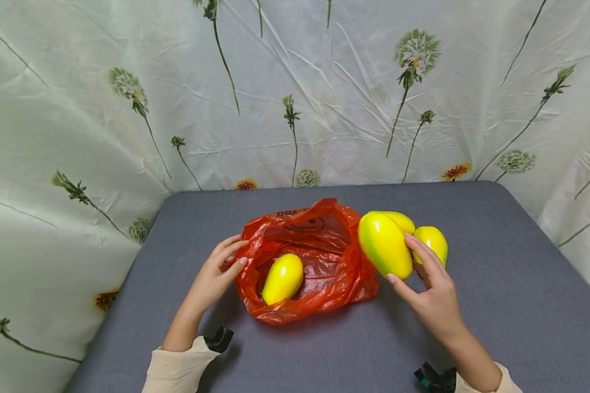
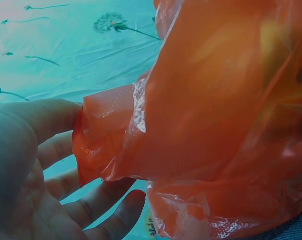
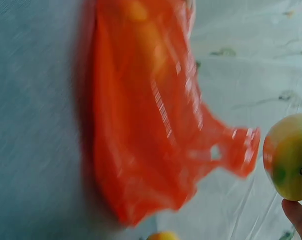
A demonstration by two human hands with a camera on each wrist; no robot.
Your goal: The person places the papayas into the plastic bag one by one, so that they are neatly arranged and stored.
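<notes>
One mango [image 1: 282, 278] in red bag [image 1: 310, 312], left hand [image 1: 217, 275] pinching bag, right hand [image 1: 436, 295] gripping second mango [image 1: 384, 245]

The head camera looks forward and down on the table [image 1: 305, 360]; both wrist cameras [image 1: 219, 339], lower and nearer, face the red bag [image 1: 324, 267], shared by all views, the right one sideways.

The plastic bag [image 1: 307, 312] was red with dark print [image 1: 305, 222] on its far side, the mangoes [image 1: 383, 245] yellow tinged green, the table [image 1: 324, 357] grey-blue, the sleeves [image 1: 177, 367] cream, the pale backdrop [image 1: 344, 125] patterned with green dandelions [image 1: 418, 52].
</notes>
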